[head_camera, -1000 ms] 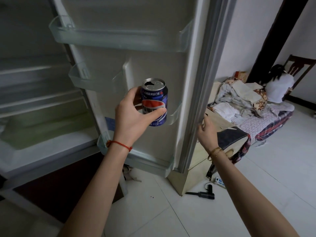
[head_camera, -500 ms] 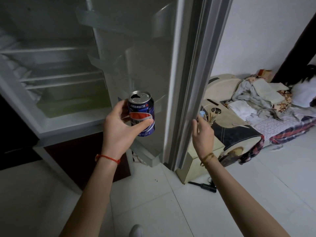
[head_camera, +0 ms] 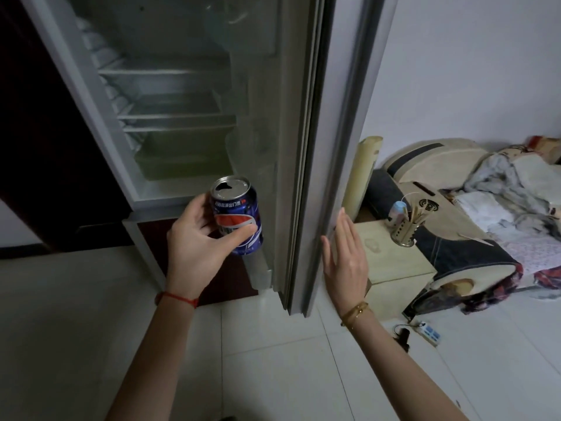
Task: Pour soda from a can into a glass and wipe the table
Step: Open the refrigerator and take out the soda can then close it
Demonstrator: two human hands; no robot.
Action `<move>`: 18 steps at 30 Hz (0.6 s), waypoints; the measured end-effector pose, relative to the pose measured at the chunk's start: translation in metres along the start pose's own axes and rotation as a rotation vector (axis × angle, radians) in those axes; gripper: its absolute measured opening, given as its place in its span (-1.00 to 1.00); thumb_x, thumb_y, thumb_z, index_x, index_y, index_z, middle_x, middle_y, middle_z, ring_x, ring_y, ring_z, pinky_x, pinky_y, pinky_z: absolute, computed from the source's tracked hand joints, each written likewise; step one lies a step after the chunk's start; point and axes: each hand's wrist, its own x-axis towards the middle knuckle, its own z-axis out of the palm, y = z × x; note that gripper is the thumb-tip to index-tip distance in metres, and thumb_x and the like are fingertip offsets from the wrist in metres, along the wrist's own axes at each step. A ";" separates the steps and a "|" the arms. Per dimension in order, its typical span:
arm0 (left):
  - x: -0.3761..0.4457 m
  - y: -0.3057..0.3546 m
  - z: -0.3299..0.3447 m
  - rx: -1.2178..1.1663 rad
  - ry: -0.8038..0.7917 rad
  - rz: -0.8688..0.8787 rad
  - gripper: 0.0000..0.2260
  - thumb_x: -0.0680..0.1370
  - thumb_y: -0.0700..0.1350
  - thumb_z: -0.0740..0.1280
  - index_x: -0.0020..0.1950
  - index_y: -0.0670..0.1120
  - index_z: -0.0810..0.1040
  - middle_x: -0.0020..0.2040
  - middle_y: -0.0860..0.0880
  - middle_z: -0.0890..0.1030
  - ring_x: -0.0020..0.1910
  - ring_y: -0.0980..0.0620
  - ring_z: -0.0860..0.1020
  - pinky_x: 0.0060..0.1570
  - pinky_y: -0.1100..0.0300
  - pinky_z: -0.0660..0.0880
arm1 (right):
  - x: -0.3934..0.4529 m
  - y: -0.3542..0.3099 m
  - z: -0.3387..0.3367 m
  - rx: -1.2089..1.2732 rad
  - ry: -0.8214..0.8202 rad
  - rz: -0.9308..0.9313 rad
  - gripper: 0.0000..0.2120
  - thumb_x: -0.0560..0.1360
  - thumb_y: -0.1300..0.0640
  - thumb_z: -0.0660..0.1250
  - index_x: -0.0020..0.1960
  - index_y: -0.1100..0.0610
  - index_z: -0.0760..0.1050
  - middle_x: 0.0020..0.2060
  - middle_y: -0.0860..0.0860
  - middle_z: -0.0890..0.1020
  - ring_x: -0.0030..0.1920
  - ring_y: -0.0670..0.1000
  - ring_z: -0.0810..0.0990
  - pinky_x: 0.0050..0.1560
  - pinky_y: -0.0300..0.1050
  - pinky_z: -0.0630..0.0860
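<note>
I hold the can (head_camera: pixel 236 215) in my left hand (head_camera: pixel 194 250). My thumb and fingers are wrapped tight around its blue side. The can stands almost straight up, with just a small lean. Its top is already open, so the soda can spill if I tip it. I think the best thing is to keep it level and carry it slowly.

My right hand (head_camera: pixel 346 262) is flat, with the fingers spread out and nothing in it. It lies against the outer side of the fridge door (head_camera: pixel 328 147). I think this step is shutting the fridge. A soft, even push with my flat palm should do it. A hard slam could shake my other arm and slop the soda. I should also keep the can out of the gap while the door swings.

The fridge (head_camera: pixel 170 117) is dim inside. Its shelves look bare, but I cannot be sure because it is so dark in there.

The floor (head_camera: pixel 273 360) has pale, shiny tiles. They could be slippery, so I should walk with care. A power strip (head_camera: pixel 429 331) lies on the floor to the right, and I should step around it. A small wooden cabinet (head_camera: pixel 391 262) stands just beside the door, with a metal cup (head_camera: pixel 403 233) of sticks on top. A bed (head_camera: pixel 485 189) piled with blankets is further right. I see no glass and no table here yet.
</note>
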 end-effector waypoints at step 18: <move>0.011 -0.027 -0.186 0.161 0.165 0.008 -0.35 0.28 -0.18 0.60 0.34 -0.11 0.49 0.19 0.05 0.62 0.17 0.18 0.59 0.11 0.34 0.53 | -0.017 -0.170 0.100 0.213 -0.214 -0.165 -0.33 0.61 -0.01 0.24 0.56 0.27 0.06 0.57 0.12 0.10 0.58 0.10 0.06 0.51 0.15 0.20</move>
